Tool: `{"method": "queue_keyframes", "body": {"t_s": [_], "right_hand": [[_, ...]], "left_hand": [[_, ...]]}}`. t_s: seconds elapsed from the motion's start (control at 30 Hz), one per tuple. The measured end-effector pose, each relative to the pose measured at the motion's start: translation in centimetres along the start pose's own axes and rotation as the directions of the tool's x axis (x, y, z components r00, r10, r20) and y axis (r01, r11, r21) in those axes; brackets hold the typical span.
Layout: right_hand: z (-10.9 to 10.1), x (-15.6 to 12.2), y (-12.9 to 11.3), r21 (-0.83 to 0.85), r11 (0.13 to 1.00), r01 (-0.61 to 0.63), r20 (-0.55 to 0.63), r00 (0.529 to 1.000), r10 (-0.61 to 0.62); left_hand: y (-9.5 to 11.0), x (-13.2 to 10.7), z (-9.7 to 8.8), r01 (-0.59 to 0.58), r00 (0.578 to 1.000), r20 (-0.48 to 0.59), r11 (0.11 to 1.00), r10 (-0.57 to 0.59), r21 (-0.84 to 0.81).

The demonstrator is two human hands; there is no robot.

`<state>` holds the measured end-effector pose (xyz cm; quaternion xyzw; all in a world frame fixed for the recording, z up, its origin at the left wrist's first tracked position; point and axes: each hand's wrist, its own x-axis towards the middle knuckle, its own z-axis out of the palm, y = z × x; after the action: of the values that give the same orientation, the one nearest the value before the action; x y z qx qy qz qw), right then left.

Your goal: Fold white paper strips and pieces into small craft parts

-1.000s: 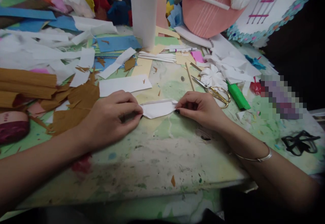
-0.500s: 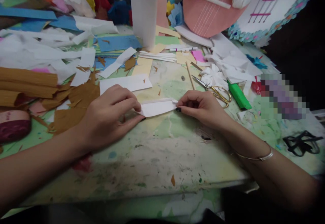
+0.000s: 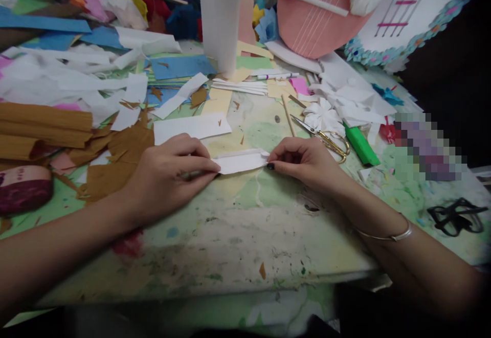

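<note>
Here, in the head view, the left hand (image 3: pixel 169 177) pinches the left end of a folded white paper (image 3: pixel 241 161), the right hand (image 3: pixel 307 161) pinches its right end, and the paper lies flat on the table (image 3: pixel 245 235) between them. Scissors (image 3: pixel 326 138) and a green marker (image 3: pixel 359 145) lie just beyond the right hand.

Nothing readable anywhere in this shot, honestly. The white pen (image 3: pixel 276 75) at upper middle has a coloured band, but any print on it is too small to make out. The green marker (image 3: pixel 359 144) at right shows no legible label. The white paper strip (image 3: pixel 241 161) at centre looks blank, and the pixelated patch (image 3: pixel 425 146) at right hides whatever's there.
</note>
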<state>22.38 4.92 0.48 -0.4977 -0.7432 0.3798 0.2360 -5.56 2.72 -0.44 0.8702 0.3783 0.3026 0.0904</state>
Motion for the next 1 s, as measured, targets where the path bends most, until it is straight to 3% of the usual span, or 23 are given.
{"method": "queue_keyframes", "body": {"t_s": [0.13,0.47,0.63,0.73,1.0], "right_hand": [[0.10,-0.07,0.08,-0.023,0.999,0.028,-0.002,1.000,-0.028],[-0.14,0.03,-0.02,-0.048,0.998,0.036,0.041,0.999,-0.034],[-0.54,0.30,-0.03,-0.108,0.989,0.098,0.138,0.987,-0.082],[-0.53,0.33,-0.25,-0.184,0.976,0.117,0.133,0.987,-0.093],[0.12,0.28,-0.89,-0.168,0.986,0.012,0.077,0.997,0.001]], "left_hand": [[0.08,0.36,-0.21,0.167,0.982,0.110,0.979,-0.154,-0.120],[0.28,0.66,-0.22,0.297,0.944,0.199,0.940,-0.263,-0.168],[0.05,0.88,-0.23,0.313,0.931,0.241,0.940,-0.275,-0.135],[0.07,0.86,-0.02,0.307,0.934,0.227,0.945,-0.276,-0.114],[0.01,0.87,0.36,0.296,0.944,0.200,0.942,-0.263,-0.156]]}}
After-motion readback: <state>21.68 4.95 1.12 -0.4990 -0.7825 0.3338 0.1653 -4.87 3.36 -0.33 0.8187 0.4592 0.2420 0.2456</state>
